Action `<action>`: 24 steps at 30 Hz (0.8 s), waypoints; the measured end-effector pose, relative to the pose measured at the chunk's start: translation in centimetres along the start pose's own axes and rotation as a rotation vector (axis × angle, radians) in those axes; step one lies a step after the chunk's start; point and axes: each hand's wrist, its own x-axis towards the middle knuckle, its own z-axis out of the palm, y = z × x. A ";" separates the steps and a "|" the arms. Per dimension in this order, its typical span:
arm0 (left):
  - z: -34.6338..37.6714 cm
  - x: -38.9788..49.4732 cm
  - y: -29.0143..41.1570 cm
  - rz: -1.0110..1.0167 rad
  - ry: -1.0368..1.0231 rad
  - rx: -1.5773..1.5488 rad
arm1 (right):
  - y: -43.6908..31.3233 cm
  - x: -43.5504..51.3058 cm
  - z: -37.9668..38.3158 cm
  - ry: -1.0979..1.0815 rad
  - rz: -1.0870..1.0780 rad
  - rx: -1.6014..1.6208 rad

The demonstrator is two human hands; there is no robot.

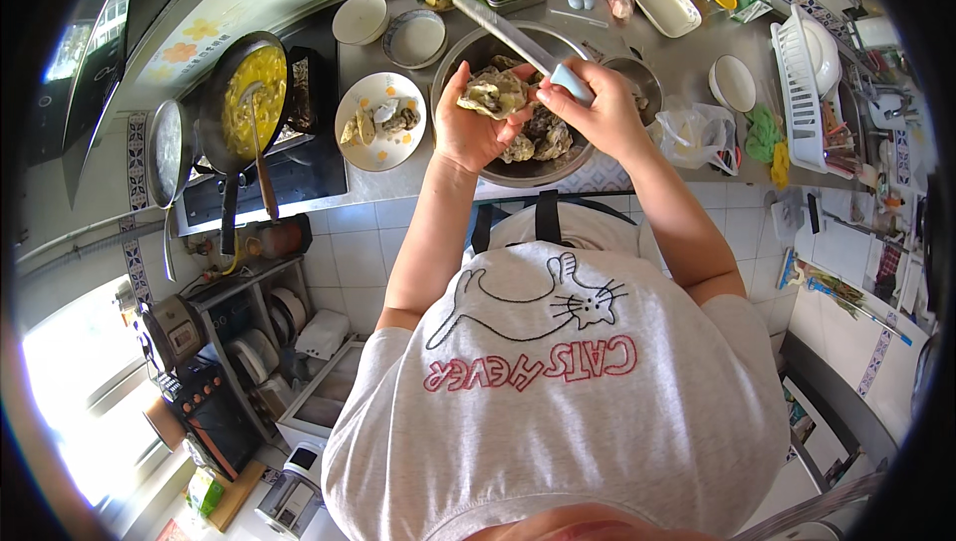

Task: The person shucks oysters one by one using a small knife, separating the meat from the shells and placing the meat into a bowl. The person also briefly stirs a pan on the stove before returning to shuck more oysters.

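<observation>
In my left hand (464, 134) rests an oyster (491, 94), its rough grey shell facing up between thumb and fingers. My right hand (597, 104) grips the pale blue handle of a kitchen knife (515, 40); the blade points up and to the left, beyond the oyster. Both hands are over a large steel basin (508, 181) that contains several more oysters (549, 139). Left of the basin, a white plate with orange flower marks (381, 152) carries shucked oyster meat (403, 119) and some shell-like pieces.
A frying pan of yellow food (254, 96) with a ladle in it stands on the hob at left. Bowls (360, 18) line the back of the counter. A smaller steel bowl (635, 66), a plastic bag (694, 137) and a white dish rack (795, 93) are to the right.
</observation>
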 end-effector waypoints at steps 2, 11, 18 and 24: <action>0.3 -0.2 0.0 0.061 -0.017 0.110 | -0.9 -0.1 0.6 0.038 0.018 -0.068; 0.6 -1.8 0.9 0.428 0.107 0.241 | -4.0 -4.7 -1.5 -0.066 -0.046 -0.347; 0.0 -1.3 1.6 0.495 0.064 0.354 | -2.7 -6.2 -1.0 -0.063 -0.196 -0.431; 0.1 -0.7 1.2 0.488 0.057 0.399 | -2.1 -6.5 -1.1 -0.059 -0.211 -0.536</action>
